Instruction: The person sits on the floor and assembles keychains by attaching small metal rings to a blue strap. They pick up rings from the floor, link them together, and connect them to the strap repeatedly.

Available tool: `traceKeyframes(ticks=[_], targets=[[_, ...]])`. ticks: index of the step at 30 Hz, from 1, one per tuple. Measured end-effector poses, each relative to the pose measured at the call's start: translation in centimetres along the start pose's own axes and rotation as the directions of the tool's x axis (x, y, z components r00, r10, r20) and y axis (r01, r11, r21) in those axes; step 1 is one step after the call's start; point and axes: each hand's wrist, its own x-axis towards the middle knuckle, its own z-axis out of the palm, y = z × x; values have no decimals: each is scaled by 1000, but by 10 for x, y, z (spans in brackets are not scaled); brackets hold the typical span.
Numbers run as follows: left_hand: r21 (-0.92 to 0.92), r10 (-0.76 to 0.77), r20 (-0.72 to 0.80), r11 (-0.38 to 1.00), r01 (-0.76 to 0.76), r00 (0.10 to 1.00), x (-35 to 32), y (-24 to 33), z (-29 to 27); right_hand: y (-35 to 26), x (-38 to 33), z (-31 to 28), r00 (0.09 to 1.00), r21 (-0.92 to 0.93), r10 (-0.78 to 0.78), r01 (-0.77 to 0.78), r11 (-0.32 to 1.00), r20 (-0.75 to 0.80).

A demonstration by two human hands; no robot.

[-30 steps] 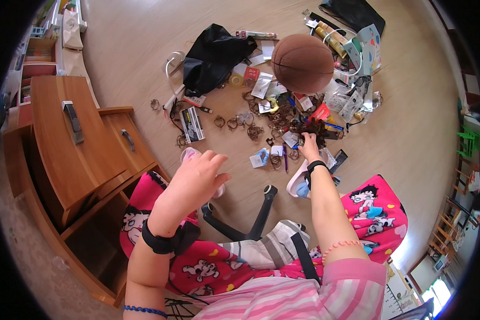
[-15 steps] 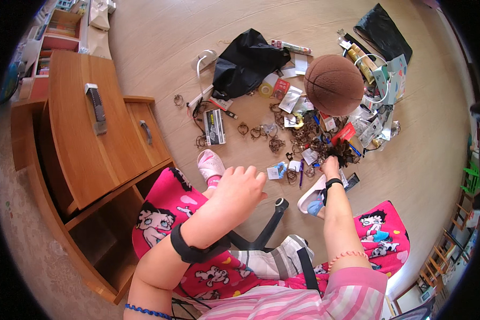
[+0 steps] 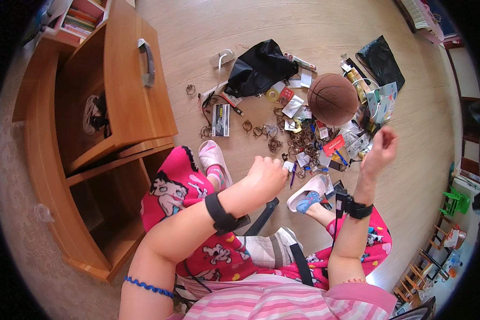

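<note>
One wooden desk [image 3: 128,101] sits at your nine o'clock, one basketball [image 3: 333,98] at one o'clock amid floor clutter. Two pink slippers [image 3: 213,158] cover your feet. Your left hand [image 3: 265,176] is fisted, fingers together; your right hand [image 3: 380,152] hovers, fingers loosely curled, empty.

The left hand [image 3: 266,176] is curled into a loose fist, its forearm rising from seven o'clock toward centre. The right hand [image 3: 380,152] is lifted toward two o'clock, fingers [image 3: 388,136] lightly bent, its forearm nearly upright from five o'clock.
</note>
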Motion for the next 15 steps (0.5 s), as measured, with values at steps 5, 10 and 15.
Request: traceKeyframes(ticks=[5, 10, 15], targets=[[64, 0, 35, 998, -2, 999, -6, 4, 8, -222, 36, 155, 851, 441, -521, 445, 779, 62], [34, 3, 120, 999, -7, 993, -4, 8, 7, -308, -4, 274, 469, 753, -819, 392, 529, 331], [62, -34, 84, 998, 29, 996, -6, 0, 8, -269, -32, 265, 504, 655, -688, 280, 702, 522]])
